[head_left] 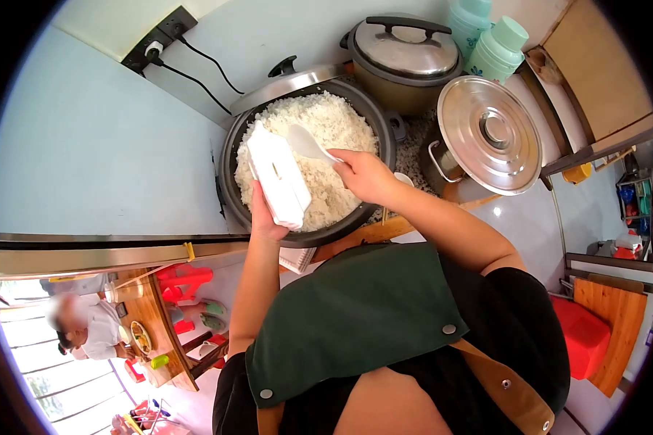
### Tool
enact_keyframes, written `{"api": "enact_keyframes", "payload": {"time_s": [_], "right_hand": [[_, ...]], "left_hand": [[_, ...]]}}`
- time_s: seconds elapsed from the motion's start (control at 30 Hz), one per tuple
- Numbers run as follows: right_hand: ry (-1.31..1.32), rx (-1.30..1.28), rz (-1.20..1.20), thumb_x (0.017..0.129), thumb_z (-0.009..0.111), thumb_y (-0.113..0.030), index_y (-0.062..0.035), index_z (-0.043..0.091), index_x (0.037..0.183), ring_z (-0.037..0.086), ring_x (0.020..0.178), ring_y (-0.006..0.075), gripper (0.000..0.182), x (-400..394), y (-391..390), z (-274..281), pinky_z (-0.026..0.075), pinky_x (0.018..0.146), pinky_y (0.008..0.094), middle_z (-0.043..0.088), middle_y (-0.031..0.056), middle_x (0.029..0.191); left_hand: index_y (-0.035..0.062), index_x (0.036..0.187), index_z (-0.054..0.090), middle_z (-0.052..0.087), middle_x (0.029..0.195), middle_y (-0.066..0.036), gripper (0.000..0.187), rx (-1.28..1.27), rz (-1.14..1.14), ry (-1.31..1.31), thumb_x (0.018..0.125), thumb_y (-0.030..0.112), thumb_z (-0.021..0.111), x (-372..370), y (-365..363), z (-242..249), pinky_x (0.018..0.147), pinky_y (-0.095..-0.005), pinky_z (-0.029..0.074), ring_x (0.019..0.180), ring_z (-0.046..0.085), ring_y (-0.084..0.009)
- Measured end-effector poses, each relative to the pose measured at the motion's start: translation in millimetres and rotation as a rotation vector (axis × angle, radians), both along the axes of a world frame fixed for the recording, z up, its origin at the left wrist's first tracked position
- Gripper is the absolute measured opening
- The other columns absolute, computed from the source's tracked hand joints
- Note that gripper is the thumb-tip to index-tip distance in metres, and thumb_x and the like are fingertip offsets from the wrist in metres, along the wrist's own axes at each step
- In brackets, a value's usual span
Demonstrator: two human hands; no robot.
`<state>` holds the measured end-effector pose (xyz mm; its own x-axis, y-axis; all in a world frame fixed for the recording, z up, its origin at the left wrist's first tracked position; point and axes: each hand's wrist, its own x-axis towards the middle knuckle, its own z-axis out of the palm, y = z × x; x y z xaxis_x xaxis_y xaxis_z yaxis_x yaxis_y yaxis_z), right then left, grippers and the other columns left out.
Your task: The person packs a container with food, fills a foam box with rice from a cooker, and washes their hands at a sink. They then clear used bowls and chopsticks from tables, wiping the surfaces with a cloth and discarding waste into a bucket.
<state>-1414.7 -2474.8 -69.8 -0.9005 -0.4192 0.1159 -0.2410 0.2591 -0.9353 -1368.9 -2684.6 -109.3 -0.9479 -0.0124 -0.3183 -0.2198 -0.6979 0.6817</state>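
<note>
A large dark pot (388, 145) full of white rice (319, 112) stands on the counter. My left hand (265, 216) holds a white foam box (277, 177) over the left part of the pot, gripping its lower side. In my right hand (363, 174) is the handle of a white rice paddle (306, 143); its blade is over the rice, close beside the box. What lies inside the box cannot be made out.
A metal lid (290, 83) leans behind the pot. Back right are a lidded cooker (406, 54), a steel pot with a round lid (490, 135) and green containers (497, 47). Cords hang from wall sockets (159, 40). A person (98, 326) sits at a table lower left.
</note>
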Motion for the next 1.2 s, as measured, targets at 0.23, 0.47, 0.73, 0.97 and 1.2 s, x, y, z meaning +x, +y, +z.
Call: {"api": "enact_keyframes", "payload": {"time_s": [0.23,0.47,0.73,0.97,1.2], "right_hand": [[0.292,0.12,-0.572,0.085,0.047,-0.012,-0.0006,0.047,0.1,0.054,0.063,0.0192,0.019,65,133,-61,0.044,0.06,0.0299,0.055,0.0116,0.075],[-0.231,0.503,-0.542,0.077,0.056,-0.015,-0.0002,0.052,0.101,0.058,0.072,0.034,0.028,105,167,-194,0.047,0.063,0.0385,0.058,0.021,0.084],[0.228,0.69,-0.14,0.075,0.057,-0.018,-0.0001,0.057,0.094,0.057,0.076,0.034,0.026,52,153,-189,0.046,0.069,0.0361,0.057,0.0196,0.09],[0.452,0.148,0.059,0.074,0.053,-0.001,-0.0024,0.056,0.089,0.055,0.068,0.0209,0.015,-70,30,-21,0.045,0.062,0.0281,0.055,0.0122,0.08],[1.38,0.914,0.307,0.079,0.051,-0.033,0.0011,0.046,0.113,0.05,0.099,0.0285,0.048,-394,-128,-127,0.037,0.088,0.0408,0.055,0.0213,0.103]], "left_hand": [[0.0043,0.125,0.032,0.05,0.104,-0.018,0.07,0.202,0.023,-0.025,0.076,0.052,0.044,21,-31,-8,0.069,-0.0487,0.046,0.089,0.052,-0.0326],[0.0018,0.125,0.032,0.05,0.104,-0.018,0.068,0.213,-0.037,0.057,0.079,0.051,0.04,88,-63,-9,0.073,-0.0484,0.045,0.09,0.052,-0.0333],[0.0072,0.125,0.034,0.046,0.118,-0.012,0.056,0.023,0.417,-0.3,0.088,0.048,0.024,171,-67,-14,0.089,-0.0432,0.038,0.104,0.048,-0.0288],[0.0096,0.124,0.036,0.048,0.116,-0.01,0.057,0.145,0.743,-0.234,0.085,0.051,0.032,244,-44,-24,0.087,-0.0443,0.039,0.103,0.048,-0.0277],[0.0072,0.118,0.044,0.055,0.108,-0.008,0.056,0.331,1.052,-0.284,0.084,0.051,0.036,331,22,-58,0.085,-0.0376,0.041,0.094,0.055,-0.0214]]}}
